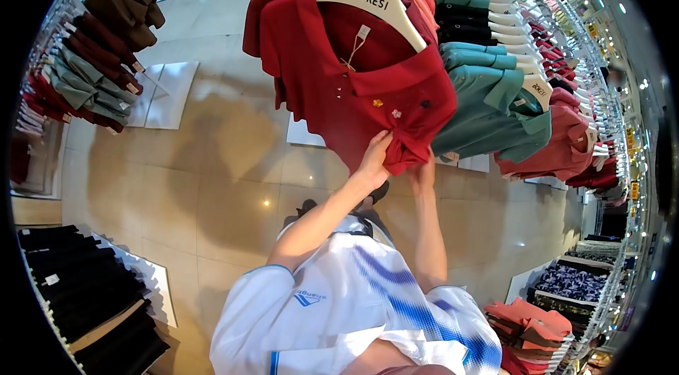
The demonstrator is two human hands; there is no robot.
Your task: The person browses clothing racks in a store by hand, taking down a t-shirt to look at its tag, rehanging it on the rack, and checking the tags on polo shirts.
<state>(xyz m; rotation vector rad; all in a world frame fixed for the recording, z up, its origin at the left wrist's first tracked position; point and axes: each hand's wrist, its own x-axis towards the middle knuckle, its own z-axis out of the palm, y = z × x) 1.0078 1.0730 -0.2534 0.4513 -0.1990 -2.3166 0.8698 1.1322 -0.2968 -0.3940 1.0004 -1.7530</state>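
Note:
A red collared shirt (pixel 304 57) with small flower decorations hangs on a white BOKESI hanger (pixel 368 0) at the front of a rack. A tag hangs inside its neckline. My left hand (pixel 376 156) pinches the shirt's lower front, where the cloth is gathered into folds. Just to the right, my right hand (pixel 422 170) has hold of the shirt's lower edge; its fingertips are partly behind the cloth. Teal shirts (pixel 488 106) hang close by on the right.
Pink shirts (pixel 552 138) hang further right. Brown, maroon and grey garments (pixel 92 85) hang at the upper left. Black folded clothes (pixel 92 283) lie at the lower left, coral ones (pixel 527 322) at the lower right. Tiled floor (pixel 191 191) shows between the racks.

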